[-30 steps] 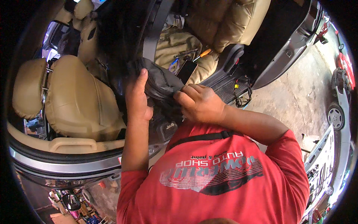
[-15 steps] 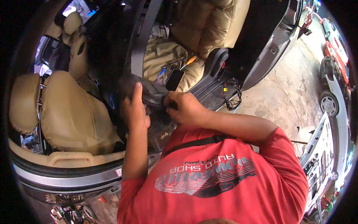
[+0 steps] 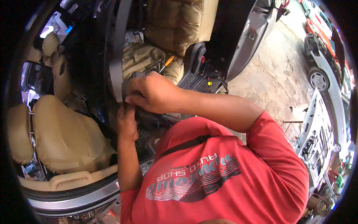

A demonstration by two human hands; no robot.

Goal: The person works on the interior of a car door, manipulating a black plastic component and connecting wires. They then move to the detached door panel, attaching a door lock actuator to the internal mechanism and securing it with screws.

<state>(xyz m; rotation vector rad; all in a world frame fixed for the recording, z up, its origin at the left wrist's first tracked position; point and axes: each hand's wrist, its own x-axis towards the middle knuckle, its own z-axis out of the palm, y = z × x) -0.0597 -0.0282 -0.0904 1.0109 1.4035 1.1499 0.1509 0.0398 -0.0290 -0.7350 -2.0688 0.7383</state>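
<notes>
At the car's door pillar, my right hand [image 3: 156,93] is closed with its fingers curled round a dark grey trim piece [image 3: 136,75], most of which the hand hides. Just below it, my left hand [image 3: 127,125] is raised with its fingers bunched near my right thumb; what they hold is hidden. A grey seat belt strap [image 3: 117,48] hangs down to where both hands meet. Beyond my right hand, an orange-handled screwdriver [image 3: 167,64] lies on the tan seat base [image 3: 143,59].
A tan seat back [image 3: 179,22] stands ahead. On the right, a door [image 3: 242,44] hangs open above the concrete floor [image 3: 268,63]. A wiring harness [image 3: 220,83] lies on the sill. Another tan seat [image 3: 71,134] and a grab handle [image 3: 71,180] are at left.
My right hand has moved left and up, close above my left hand, and now covers where the phone lay. My left hand's upright thumb is no longer seen. The whole view has shifted.
</notes>
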